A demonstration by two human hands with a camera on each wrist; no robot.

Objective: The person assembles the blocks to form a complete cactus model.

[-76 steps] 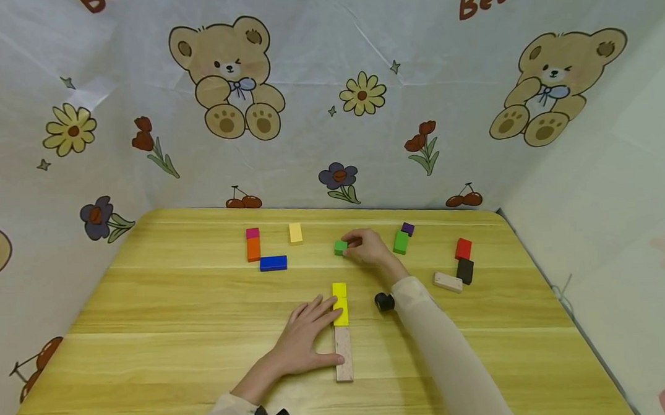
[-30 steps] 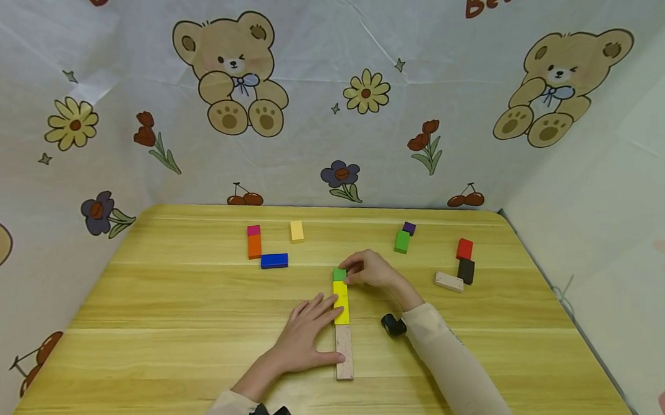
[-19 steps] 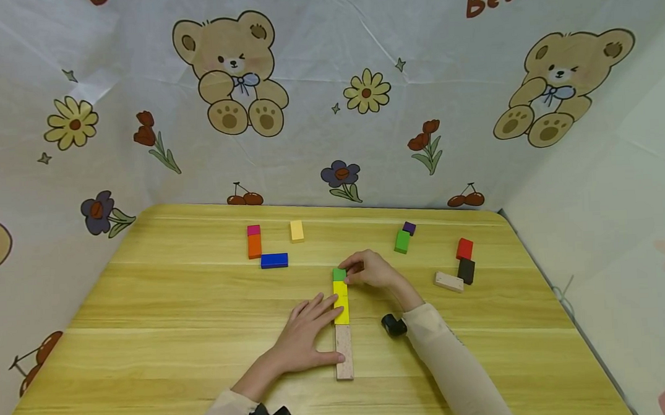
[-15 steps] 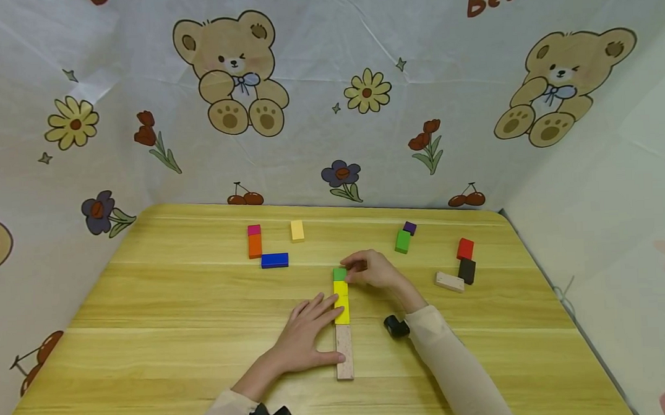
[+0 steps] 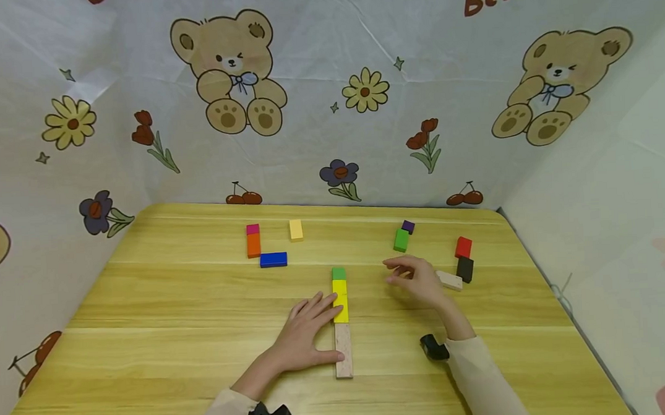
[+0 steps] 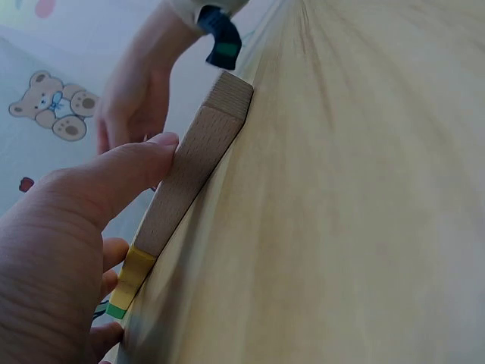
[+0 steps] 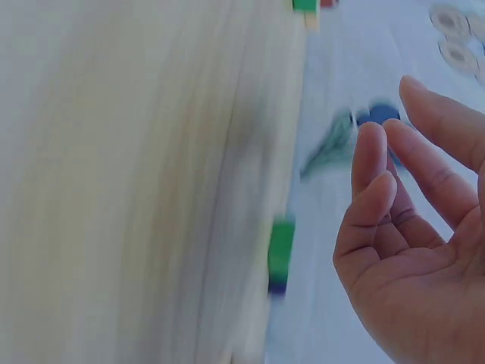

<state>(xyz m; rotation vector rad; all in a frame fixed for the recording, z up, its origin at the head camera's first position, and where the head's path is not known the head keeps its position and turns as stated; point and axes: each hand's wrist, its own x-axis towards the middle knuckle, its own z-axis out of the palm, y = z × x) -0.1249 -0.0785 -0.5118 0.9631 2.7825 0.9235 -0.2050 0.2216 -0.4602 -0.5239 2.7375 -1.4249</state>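
A row of toy blocks runs lengthwise at the table's middle: a plain wooden block (image 5: 342, 340) nearest, a yellow section (image 5: 340, 289) beyond it, and a small green cube (image 5: 338, 273) at the far end. My left hand (image 5: 300, 339) rests along the row's left side, thumb on the wooden block and fingertips on the yellow part, fingers fairly straight. In the left wrist view the thumb touches the wooden block (image 6: 189, 167). To the right of the row, my right hand (image 5: 421, 281) hovers with loosely bent fingers and holds nothing, as the right wrist view confirms.
Back left lie a pink cube (image 5: 252, 229), an orange block (image 5: 253, 246), a blue block (image 5: 273, 259) and a pale yellow block (image 5: 296, 231). Back right are green (image 5: 401, 240), purple (image 5: 408, 227), red (image 5: 463, 247), black (image 5: 465, 269) and plain wooden (image 5: 449, 280) blocks.
My right hand brought the green cube toward me to the yellow section's far end, let go, and moved off to the right. The left hand stays in place.
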